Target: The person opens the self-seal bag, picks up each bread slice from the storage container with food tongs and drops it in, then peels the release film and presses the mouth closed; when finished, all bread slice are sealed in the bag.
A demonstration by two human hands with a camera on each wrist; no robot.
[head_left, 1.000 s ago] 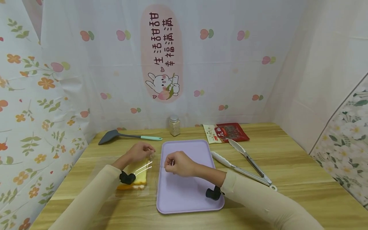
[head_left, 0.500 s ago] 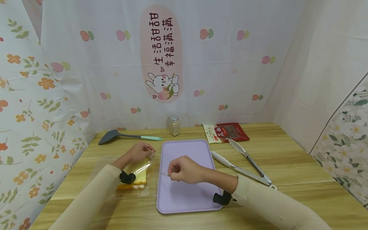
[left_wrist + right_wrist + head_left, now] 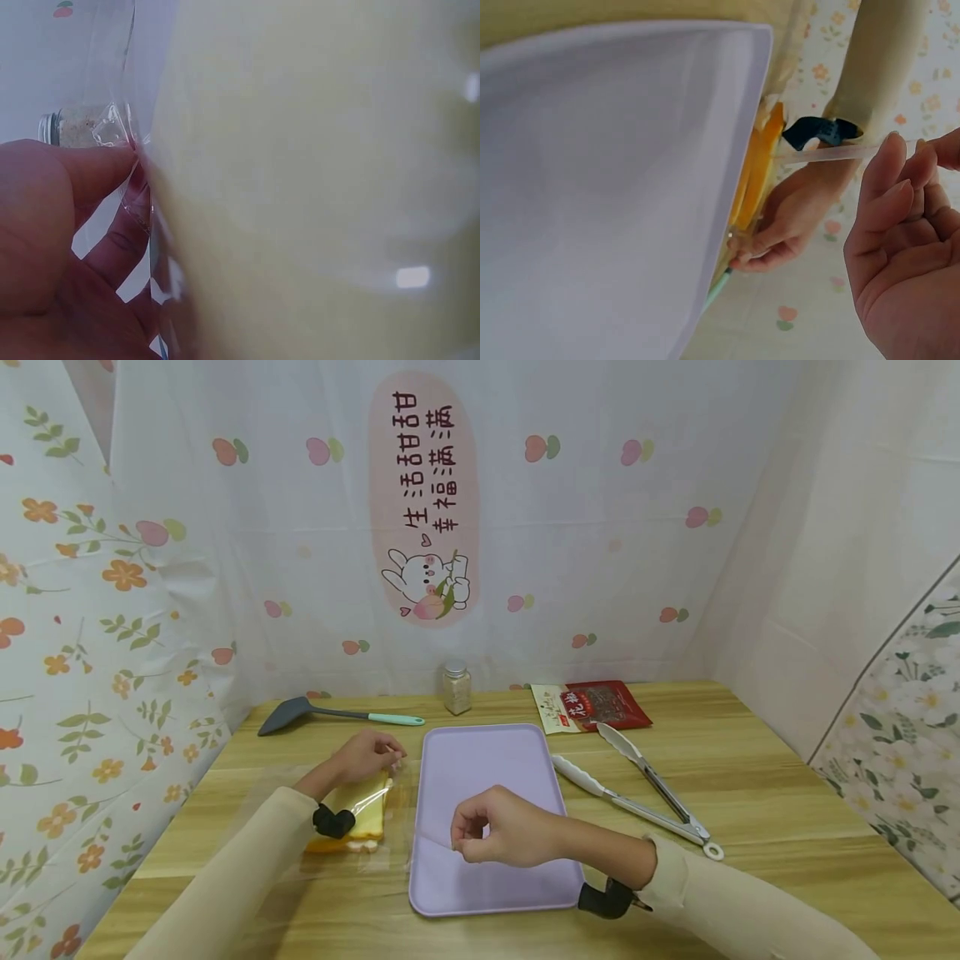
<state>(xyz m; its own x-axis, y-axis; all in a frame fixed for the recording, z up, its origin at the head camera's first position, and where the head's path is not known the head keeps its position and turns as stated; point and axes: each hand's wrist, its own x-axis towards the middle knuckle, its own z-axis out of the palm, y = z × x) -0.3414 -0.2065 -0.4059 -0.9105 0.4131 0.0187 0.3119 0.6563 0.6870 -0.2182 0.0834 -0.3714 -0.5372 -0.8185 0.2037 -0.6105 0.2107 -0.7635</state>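
A clear plastic bag (image 3: 405, 814) lies left of the purple tray (image 3: 487, 747), with bread slices (image 3: 369, 817) inside, yellow-faced and orange at the edge. At the bag's upper right edge my left hand (image 3: 362, 758) pinches the film between thumb and fingers. The left wrist view shows this pinch close up, on the crinkled film (image 3: 136, 199). Above the tray, my right hand (image 3: 513, 828) is curled, thumb and forefinger pinching the end of a thin translucent strip (image 3: 829, 153). The strip runs from the fingers toward the bag; where it joins is hard to see.
Behind lie a dark spatula with a mint handle (image 3: 337, 712), a small glass jar (image 3: 456, 689) and a red-and-cream spice packet (image 3: 592, 706). Right of the tray are spread metal tongs (image 3: 648, 802). A printed curtain (image 3: 600, 568) stands behind the wooden table (image 3: 810, 827).
My right hand has drawn back to the right and toward me over the tray, the strip growing longer behind it. My left hand has stayed on the bag's edge.
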